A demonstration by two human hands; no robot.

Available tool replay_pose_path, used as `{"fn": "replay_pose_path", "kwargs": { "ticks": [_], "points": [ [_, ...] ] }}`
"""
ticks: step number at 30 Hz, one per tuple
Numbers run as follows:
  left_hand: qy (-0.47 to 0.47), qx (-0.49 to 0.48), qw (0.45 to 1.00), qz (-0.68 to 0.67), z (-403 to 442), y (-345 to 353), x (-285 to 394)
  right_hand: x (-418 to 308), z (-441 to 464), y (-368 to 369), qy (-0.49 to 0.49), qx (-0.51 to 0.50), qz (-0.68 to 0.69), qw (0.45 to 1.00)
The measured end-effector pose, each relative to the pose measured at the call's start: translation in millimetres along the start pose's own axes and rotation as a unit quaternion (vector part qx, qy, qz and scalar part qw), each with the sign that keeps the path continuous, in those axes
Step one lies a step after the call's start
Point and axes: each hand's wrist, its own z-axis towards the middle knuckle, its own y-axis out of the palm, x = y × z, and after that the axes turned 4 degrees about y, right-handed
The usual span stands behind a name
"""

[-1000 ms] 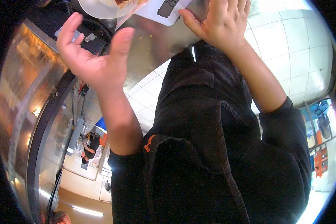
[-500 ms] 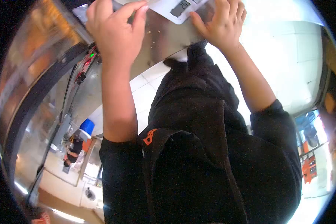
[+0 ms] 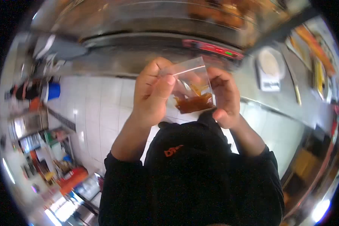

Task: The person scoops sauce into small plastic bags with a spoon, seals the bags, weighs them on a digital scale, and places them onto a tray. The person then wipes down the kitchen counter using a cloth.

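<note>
A small clear zip bag point(image 3: 194, 88) with reddish-brown sauce in its lower part hangs tilted in front of my chest. My left hand point(image 3: 152, 90) pinches its upper left corner between thumb and fingers. At the bag's right edge is my right hand point(image 3: 226, 98), its fingers curled behind the side and its thumb near the lower corner. Over on the metal counter at the right, a white scale point(image 3: 270, 83) carries a round pale dish point(image 3: 268, 62).
A metal counter point(image 3: 116, 60) runs across the top, with a red-lit control panel point(image 3: 214, 49) on its far side. A long thin utensil point(image 3: 292, 79) lies right of the scale. Far left, another person point(image 3: 26, 90) in dark clothing is near a blue bucket point(image 3: 53, 90).
The view has swung round, so the scale now shows at the right. Both hands have moved off the scale area and now hold the sauce bag in front of my body.
</note>
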Motion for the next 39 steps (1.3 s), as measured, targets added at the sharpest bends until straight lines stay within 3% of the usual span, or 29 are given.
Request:
{"fn": "replay_pose_path", "kwargs": {
  "ticks": [2,5,8,9,12,16,18,21,27,30,33,36,39],
  "points": [
    [0.027,0.065,0.996,0.056,-57.2,-54.0,53.1,2.8,29.8,86.5,0.039,-0.131,0.122,0.983],
    [0.097,0.159,0.972,0.144,-138.9,-129.1,126.5,26.9,46.9,212.2,0.186,-0.175,0.173,0.951],
    [0.162,0.214,0.933,0.239,-221.9,-203.4,172.8,69.5,55.0,308.8,0.117,-0.246,0.044,0.961],
    [0.165,0.276,0.906,0.275,-241.0,-214.9,188.5,78.8,58.1,338.3,0.156,-0.255,0.064,0.952],
    [0.149,0.309,0.856,0.386,-297.9,-267.0,224.7,107.3,74.7,410.0,0.088,-0.319,-0.043,0.943],
    [0.043,0.295,0.840,0.453,-331.4,-335.1,241.3,152.4,107.9,477.5,0.041,-0.369,-0.094,0.924],
    [-0.003,0.294,0.830,0.474,-332.3,-372.3,236.0,179.6,123.6,500.2,0.073,-0.376,-0.121,0.916],
    [0.000,0.255,0.822,0.509,-324.9,-449.0,229.4,219.2,164.4,539.3,0.132,-0.411,-0.171,0.886],
    [-0.084,0.204,0.833,0.507,-271.8,-633.3,244.6,351.1,277.3,610.5,0.098,-0.400,-0.221,0.884],
    [-0.193,0.206,0.851,0.444,-264.5,-732.0,261.8,377.1,357.1,647.3,0.134,-0.325,-0.252,0.902],
    [-0.293,0.151,0.874,0.356,-269.1,-811.8,273.2,401.8,433.5,672.6,0.055,-0.242,-0.273,0.929],
    [-0.261,0.086,0.951,0.144,-276.1,-881.2,240.4,425.2,511.1,707.0,0.022,-0.184,-0.313,0.931],
    [-0.211,0.091,0.972,0.056,-259.8,-942.9,221.7,460.1,578.9,748.3,0.004,-0.144,-0.325,0.935]
  ]
}}
